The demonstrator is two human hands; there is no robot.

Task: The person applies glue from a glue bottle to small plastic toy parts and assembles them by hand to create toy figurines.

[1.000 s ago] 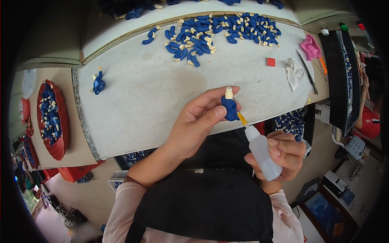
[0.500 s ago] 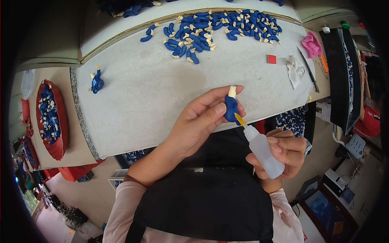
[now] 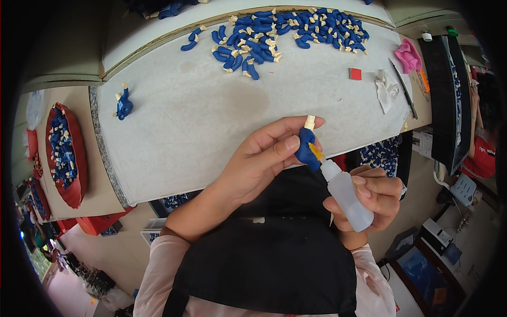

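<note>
Between the thumb and fingers of my left hand (image 3: 266,150) is a small blue figure part (image 3: 306,146), held upright with its cream-coloured peg on top. My right hand (image 3: 372,198) grips a translucent white squeeze bottle (image 3: 349,199), tilted so that its yellow nozzle tip (image 3: 316,151) meets the side of the blue part. Whether any liquid comes out cannot be seen. Both hands are over the table's near edge. Across the far side of the table lies a heap of blue pieces with cream ends (image 3: 259,39). One assembled blue piece (image 3: 124,104) rests alone at the left.
A red square block (image 3: 355,74), a crumpled white tissue (image 3: 387,91), a dark thin tool (image 3: 403,89) and a pink cloth (image 3: 408,56) lie at the table's right. On the left, a red sack (image 3: 77,158) holds more blue pieces. Another bin of blue parts (image 3: 380,157) sits below the table edge.
Both hands have shifted slightly right and down with the blue part and the bottle. The blue part is turned a little, and the nozzle tip still meets it.
</note>
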